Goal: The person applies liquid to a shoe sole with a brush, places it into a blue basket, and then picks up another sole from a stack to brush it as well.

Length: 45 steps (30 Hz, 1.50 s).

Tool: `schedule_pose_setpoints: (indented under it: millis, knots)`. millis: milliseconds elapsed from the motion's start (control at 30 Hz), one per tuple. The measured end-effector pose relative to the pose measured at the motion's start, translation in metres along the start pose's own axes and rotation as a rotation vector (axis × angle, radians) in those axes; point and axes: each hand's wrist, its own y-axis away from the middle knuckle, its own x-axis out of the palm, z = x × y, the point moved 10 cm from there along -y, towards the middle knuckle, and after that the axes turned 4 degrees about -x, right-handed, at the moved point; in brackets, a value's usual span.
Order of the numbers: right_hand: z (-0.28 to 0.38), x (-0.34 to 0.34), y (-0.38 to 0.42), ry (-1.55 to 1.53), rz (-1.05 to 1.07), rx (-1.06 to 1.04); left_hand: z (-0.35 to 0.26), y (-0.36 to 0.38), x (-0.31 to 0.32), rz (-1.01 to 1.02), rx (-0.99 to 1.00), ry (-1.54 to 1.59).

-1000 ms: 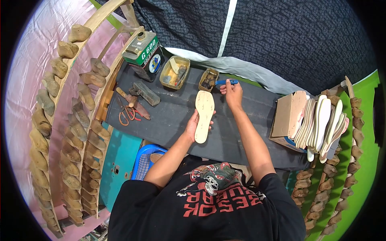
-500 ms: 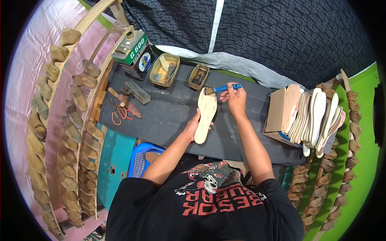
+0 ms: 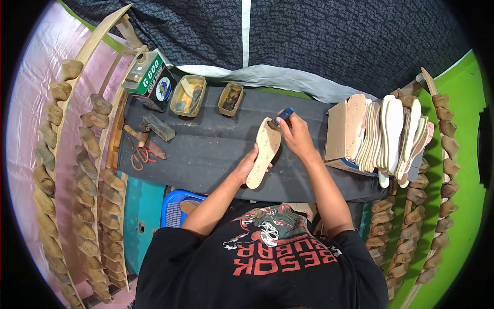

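A pale, sole-shaped insole (image 3: 265, 149) is tilted above the dark work table (image 3: 216, 154). My left hand (image 3: 248, 166) is closed around its lower part, with fingertips showing at its far edge. My right hand (image 3: 298, 133) grips a blue-handled brush (image 3: 284, 116), whose dark bristle end is at the top of the insole. The bristles are mostly hidden by the handle and the insole edge. Behind these stand a small tray of dark stuff (image 3: 230, 99) and a larger tub with yellowish contents (image 3: 188, 96).
A G 600 can (image 3: 149, 82) stands at the back left, near scissors (image 3: 138, 154) and a grey block (image 3: 158, 127). At the right, a cardboard box (image 3: 337, 131) holds stacked insoles (image 3: 393, 129). Racks of wooden lasts (image 3: 46, 201) flank the table; a blue basket (image 3: 172, 208) is below.
The view has shifted, so the table items appear further left. The brush has turned more upright at the insole's top, and my right hand has turned with it.
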Motion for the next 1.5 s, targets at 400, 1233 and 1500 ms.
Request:
schedule_pose_setpoints:
  millis: [400,1233,1500]
  knots:
    - [-0.013,-0.022,0.002,0.019,-0.006,0.019,0.001,-0.003,0.021,0.02,0.069,-0.02]
    - [0.024,-0.016,0.028,0.023,0.031,-0.235,-0.002,-0.018,0.036,0.017,0.139,0.08]
    - [-0.045,-0.059,0.009,-0.167,-0.176,0.022,0.0,-0.018,0.039,0.031,0.115,0.07]
